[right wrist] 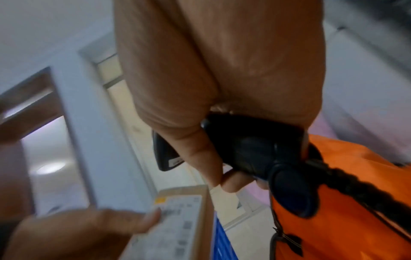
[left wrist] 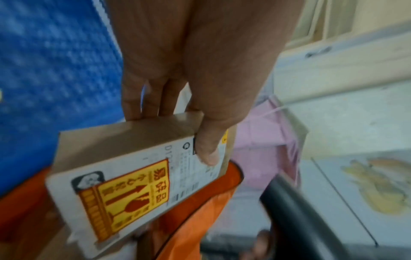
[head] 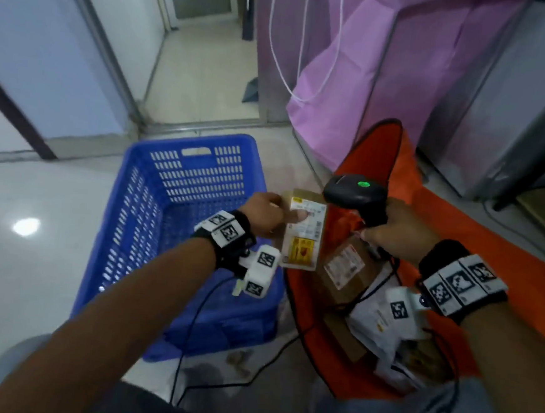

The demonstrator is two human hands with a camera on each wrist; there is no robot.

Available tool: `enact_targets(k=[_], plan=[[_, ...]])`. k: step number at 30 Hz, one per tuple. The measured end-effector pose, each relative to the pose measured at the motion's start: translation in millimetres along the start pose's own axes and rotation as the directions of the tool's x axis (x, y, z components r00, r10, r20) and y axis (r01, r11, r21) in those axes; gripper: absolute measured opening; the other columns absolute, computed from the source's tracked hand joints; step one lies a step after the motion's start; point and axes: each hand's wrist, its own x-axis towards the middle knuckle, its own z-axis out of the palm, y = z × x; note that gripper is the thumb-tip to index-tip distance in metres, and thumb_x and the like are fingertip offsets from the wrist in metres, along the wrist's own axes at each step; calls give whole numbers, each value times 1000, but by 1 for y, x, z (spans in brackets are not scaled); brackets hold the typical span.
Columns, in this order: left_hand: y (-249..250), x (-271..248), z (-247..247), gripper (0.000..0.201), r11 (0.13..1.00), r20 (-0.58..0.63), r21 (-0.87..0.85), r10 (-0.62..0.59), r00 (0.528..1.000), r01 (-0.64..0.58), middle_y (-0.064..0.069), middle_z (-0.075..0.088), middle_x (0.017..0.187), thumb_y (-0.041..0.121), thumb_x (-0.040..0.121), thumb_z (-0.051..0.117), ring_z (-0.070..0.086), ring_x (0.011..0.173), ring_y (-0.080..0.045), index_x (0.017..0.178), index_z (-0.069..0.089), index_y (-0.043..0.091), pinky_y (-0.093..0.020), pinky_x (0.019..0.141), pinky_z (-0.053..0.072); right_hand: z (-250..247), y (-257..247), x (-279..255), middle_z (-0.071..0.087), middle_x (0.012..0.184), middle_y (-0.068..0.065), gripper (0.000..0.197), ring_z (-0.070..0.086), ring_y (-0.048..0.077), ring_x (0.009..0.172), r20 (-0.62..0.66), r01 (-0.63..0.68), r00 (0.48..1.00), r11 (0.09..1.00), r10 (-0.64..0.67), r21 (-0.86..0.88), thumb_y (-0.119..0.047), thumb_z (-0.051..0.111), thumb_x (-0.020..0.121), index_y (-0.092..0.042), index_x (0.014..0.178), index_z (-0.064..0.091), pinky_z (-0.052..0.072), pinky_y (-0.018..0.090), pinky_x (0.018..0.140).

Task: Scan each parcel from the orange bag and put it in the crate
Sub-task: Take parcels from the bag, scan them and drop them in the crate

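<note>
Parcel (head: 302,230): small cardboard box, label up, which I saw held between crate (head: 153,216) at 9 o'clock and orange bag (head: 505,257) at 3 o'clock. Left hand (head: 265,217) pinched it, thumb on label. Right hand (head: 393,232) clenched the scanner (head: 353,193), green light on, just beside the parcel.

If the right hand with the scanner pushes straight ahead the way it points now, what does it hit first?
Most likely the parcel gripped by the left hand: the scanner in the right hand aims left at its label. Depth is unclear, so it may pass just above the parcel.
</note>
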Motion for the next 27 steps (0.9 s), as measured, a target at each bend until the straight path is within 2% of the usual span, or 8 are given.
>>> enact_targets(k=[3,6,9,11,14,22,25,27], plan=[[-9,-19,-71,40,999,-34,46,-12,999,14,-3,76,80,44,81,80,71,63,-14,104,76,12,-26,60,55,25,-31,-8,60,71,-5,41,58,11,66,129,174,979,975,-157,-137,13,57,73,-22,91,62,43,27,56],[-39,-32,-123,42,998,-97,-16,-54,994,53,-10,77,85,39,83,79,71,58,-15,107,74,6,-24,53,54,57,-53,-4,56,72,-20,50,54,-2,67,234,264,948,945,-217,-194,14,49,73,-34,87,59,40,17,58],[-64,-47,-143,40,996,-109,-32,-82,991,79,-8,79,96,35,86,76,74,65,-15,114,72,6,-25,58,54,86,-66,7,68,83,-11,59,63,9,75,307,318,923,909,-232,-269,6,50,68,-30,112,67,56,31,63],[-76,-52,-148,37,994,-84,-50,-104,991,100,-5,80,90,30,92,71,74,63,-13,118,69,4,-22,53,54,100,-74,12,71,90,-4,57,67,18,81,351,330,912,888,-213,-320,2,50,66,-26,113,67,60,40,67],[-82,-54,-150,26,990,-81,-53,-135,988,131,-3,77,80,24,97,66,72,54,-9,114,68,5,-18,46,53,114,-80,18,69,91,-2,52,67,21,83,388,333,905,858,-175,-391,0,50,66,-25,109,66,58,36,64],[-107,-42,-164,35,988,-108,19,-150,983,153,-4,79,97,33,88,76,77,73,-13,113,72,9,-22,56,58,114,-79,18,58,71,-13,49,62,19,75,407,322,901,860,-151,-395,7,51,71,-32,98,62,49,31,59],[-119,-39,-174,40,981,-184,38,-178,967,188,-11,78,102,35,85,79,76,89,-25,111,73,4,-40,81,62,108,-78,10,55,78,-17,53,57,8,74,407,291,904,888,-133,-356,10,51,75,-33,103,61,47,27,58],[-126,-37,-177,44,955,-267,131,-224,937,266,-13,77,98,39,85,78,73,84,-30,107,73,1,-45,85,60,99,-77,5,53,77,-18,50,52,1,70,391,258,914,901,-110,-349,11,54,78,-38,86,53,38,19,56]])
